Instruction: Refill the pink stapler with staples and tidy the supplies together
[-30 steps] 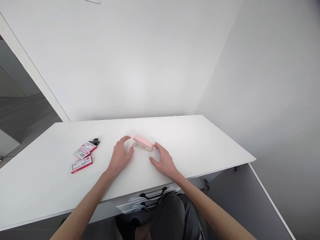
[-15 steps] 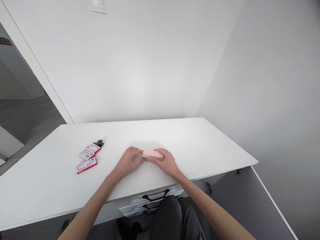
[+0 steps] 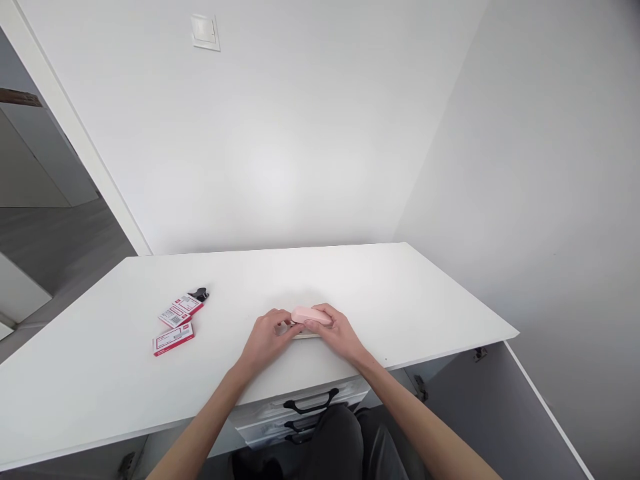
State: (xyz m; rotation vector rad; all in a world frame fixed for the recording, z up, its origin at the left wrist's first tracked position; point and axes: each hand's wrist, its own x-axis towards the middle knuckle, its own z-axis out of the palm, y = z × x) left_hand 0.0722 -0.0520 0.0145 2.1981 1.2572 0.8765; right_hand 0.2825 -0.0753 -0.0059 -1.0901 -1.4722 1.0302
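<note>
A small pink stapler (image 3: 310, 315) lies on the white desk (image 3: 400, 300) near its front edge. My right hand (image 3: 337, 333) is wrapped round the stapler's right end, fingers curled over its top. My left hand (image 3: 267, 337) grips its left end with curled fingertips. The stapler's underside is hidden by my fingers.
Two red-and-white staple boxes (image 3: 174, 327) and a small black staple remover (image 3: 200, 294) lie on the left part of the desk. Drawers with black handles (image 3: 310, 403) sit under the front edge. A wall switch (image 3: 204, 30) is high on the wall.
Both hands went from open beside the stapler to closed on it. The stapler has been drawn nearer the front edge and turned sideways.
</note>
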